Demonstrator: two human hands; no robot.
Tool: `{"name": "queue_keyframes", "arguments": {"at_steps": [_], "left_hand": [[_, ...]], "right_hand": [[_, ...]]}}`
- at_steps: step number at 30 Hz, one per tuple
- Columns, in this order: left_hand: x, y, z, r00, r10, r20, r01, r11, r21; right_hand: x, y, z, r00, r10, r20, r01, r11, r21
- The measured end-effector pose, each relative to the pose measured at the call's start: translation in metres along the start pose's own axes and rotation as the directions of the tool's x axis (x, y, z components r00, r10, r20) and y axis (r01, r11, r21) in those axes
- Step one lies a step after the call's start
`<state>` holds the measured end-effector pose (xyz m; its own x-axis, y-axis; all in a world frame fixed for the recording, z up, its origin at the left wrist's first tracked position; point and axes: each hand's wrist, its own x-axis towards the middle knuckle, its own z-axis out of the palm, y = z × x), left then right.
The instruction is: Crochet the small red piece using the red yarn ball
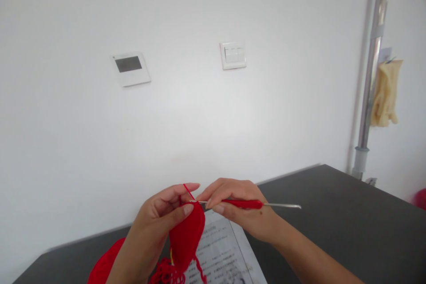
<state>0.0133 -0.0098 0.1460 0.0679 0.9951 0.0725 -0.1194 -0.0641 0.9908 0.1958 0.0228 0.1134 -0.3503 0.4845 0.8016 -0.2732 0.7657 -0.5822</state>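
My left hand (163, 213) pinches the top edge of a small red crocheted piece (185, 239), with a strand of red yarn (188, 191) running over its forefinger. My right hand (238, 208) grips a crochet hook (253, 204) by its red handle; the metal tip points left into the top of the red piece, and the bare metal end sticks out to the right. Loose red yarn hangs below the piece. Both hands are held above a dark table (333, 222).
A printed sheet of paper (222, 253) lies on the table under the hands. More red material (104, 264) lies at the lower left. On the white wall are a light switch (233, 55) and a small panel (130, 67). A metal pole (371, 75) with yellowish gloves (386, 93) stands at the right.
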Motion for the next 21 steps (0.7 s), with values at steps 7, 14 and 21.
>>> {"name": "queue_keyframes", "arguments": {"at_steps": [7,14,21], "left_hand": [[0.0004,-0.0007,0.0018,1.0,0.012,0.029,-0.011,1.0,-0.019],[0.0026,-0.0052,0.0014,0.996,0.094,-0.01,-0.094,0.995,0.04],[-0.0035,0.0,0.0045,0.997,0.076,-0.033,-0.076,0.997,-0.006]], "right_hand": [[0.0009,-0.0038,0.0085,0.906,-0.394,0.154,0.419,0.784,-0.458],[-0.0012,-0.005,0.0047,0.918,-0.357,0.174,0.397,0.809,-0.434],[-0.0007,-0.0054,0.0076,0.913,-0.393,0.109,0.395,0.786,-0.475]]}}
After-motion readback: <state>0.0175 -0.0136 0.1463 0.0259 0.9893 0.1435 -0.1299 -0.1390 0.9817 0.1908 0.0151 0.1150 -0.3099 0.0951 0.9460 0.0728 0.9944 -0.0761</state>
